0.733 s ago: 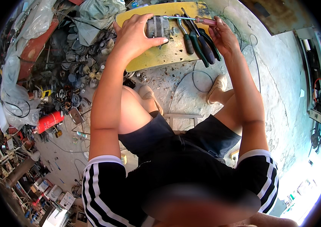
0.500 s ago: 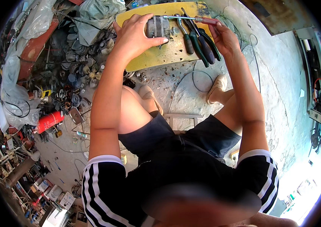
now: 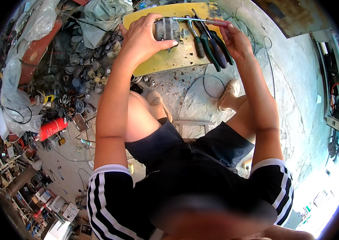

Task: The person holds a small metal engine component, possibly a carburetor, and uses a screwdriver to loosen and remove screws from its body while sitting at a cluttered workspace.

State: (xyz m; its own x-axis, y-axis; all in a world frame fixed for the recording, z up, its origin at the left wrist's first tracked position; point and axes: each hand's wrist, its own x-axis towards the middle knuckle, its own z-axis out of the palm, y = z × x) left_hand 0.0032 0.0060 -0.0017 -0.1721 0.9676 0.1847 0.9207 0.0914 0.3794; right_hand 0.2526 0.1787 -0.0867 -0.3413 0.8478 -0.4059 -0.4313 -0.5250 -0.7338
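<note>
My left hand [image 3: 140, 39] is wrapped round a grey cylindrical part that looks like a small electric motor [image 3: 167, 29], thumb on its near side and fingers on its far side. It rests on a worn yellow board [image 3: 157, 64]. In my right hand [image 3: 237, 42] is a screwdriver [image 3: 217, 23] with a red see-through handle, gripped by thumb and fingers. Its shaft runs level to the left, and the tip meets the motor's upper right end. Just below the shaft lie a ratchet wrench [image 3: 198, 46] with a dark handle and dark-green-handled pliers [image 3: 213, 52].
Motor parts and scrap [image 3: 85, 72] are heaped left of the board, with plastic bags [image 3: 101, 20] above. A red cylinder [image 3: 53, 129] lies at the left. Loose cable [image 3: 204, 84] curls on the concrete floor beside my shoe [image 3: 230, 93]. A metal cabinet [image 3: 335, 84] stands at the right.
Almost nothing differs. My right hand and the screwdriver handle have shifted very slightly; my left hand keeps its hold on the motor.
</note>
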